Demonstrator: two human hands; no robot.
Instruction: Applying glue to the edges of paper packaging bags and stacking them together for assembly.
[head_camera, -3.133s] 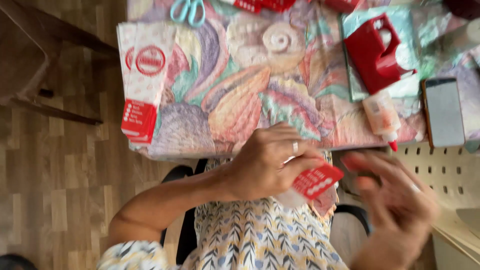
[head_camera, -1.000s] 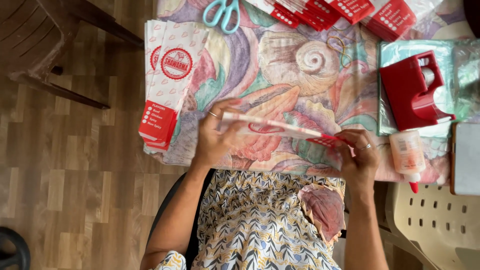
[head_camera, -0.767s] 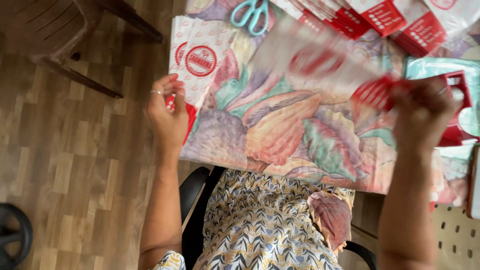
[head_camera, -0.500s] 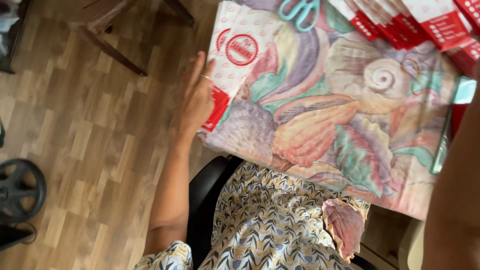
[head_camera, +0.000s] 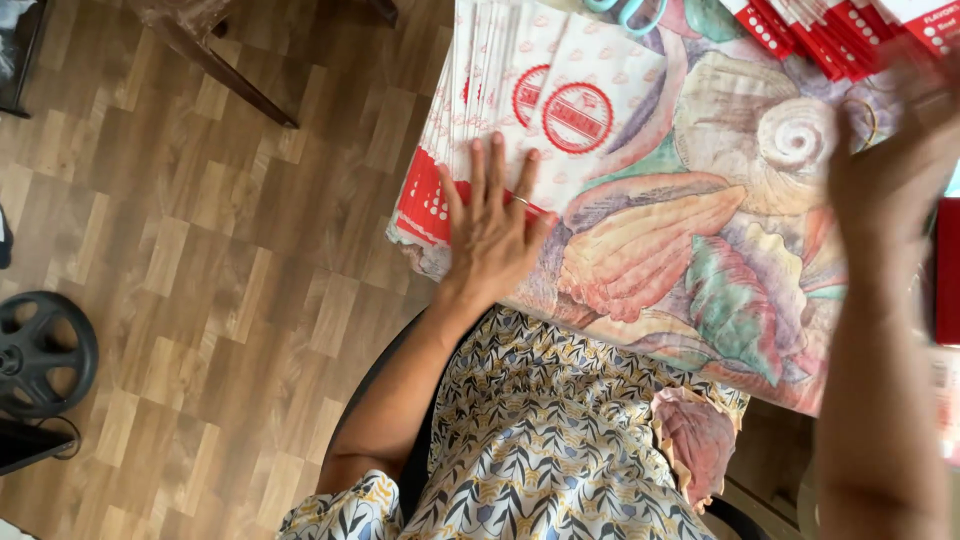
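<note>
Flat palm (head_camera: 492, 232) on glossy paper bags (head_camera: 520, 110)

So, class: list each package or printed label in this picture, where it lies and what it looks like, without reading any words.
Stack of flat paper bags: table's left end, under the left hand; white, round red stamp, red bottom band.
Row of red and white packets: top right, overlapping, by the blurred right hand.
Red object: right edge, cut off, kind unclear.

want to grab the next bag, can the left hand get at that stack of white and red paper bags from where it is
Probably yes. The left hand already lies flat, fingers spread, on the near end of the stack of paper bags at the table's left edge, with nothing over the stack. The right hand is blurred, far off to the right.
</note>
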